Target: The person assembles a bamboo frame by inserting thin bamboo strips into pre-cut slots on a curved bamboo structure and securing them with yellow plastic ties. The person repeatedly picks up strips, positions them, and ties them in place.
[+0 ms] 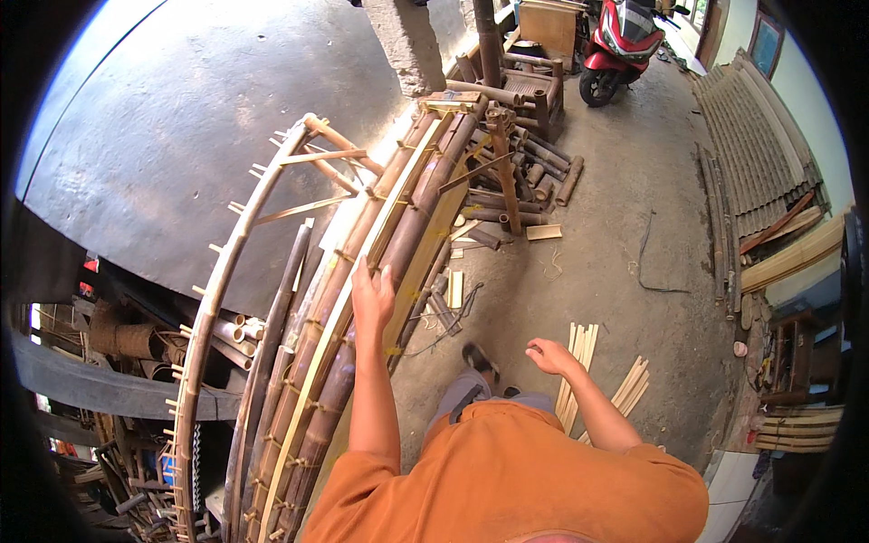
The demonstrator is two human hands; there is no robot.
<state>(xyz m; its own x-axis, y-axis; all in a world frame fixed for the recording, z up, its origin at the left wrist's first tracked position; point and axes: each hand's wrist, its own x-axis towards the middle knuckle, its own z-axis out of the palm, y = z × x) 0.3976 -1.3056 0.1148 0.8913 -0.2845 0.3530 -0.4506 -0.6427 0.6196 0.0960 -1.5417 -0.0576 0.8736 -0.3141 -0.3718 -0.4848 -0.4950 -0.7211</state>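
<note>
While leaning against the stacked poles, touched the bound bamboo frame (362,271) with left hand (371,299), fingers together and flat. Held right hand (548,355) empty, fingers loosely apart, above split bamboo strips (579,362) on the floor (615,226).

The left arm runs straight up and forward from the orange sleeve, bare from above the elbow, nearly fully extended. Its left hand (372,299) is seen from the back, fingers together and stretched forward, palm turned away, lying flat with no closed grip. The right arm is bent at the elbow, forearm angling up and inward toward the left arm. The right hand (549,356) hangs lower than the left hand and well apart from it, loosely open, fingers slightly curled, holding nothing.
</note>
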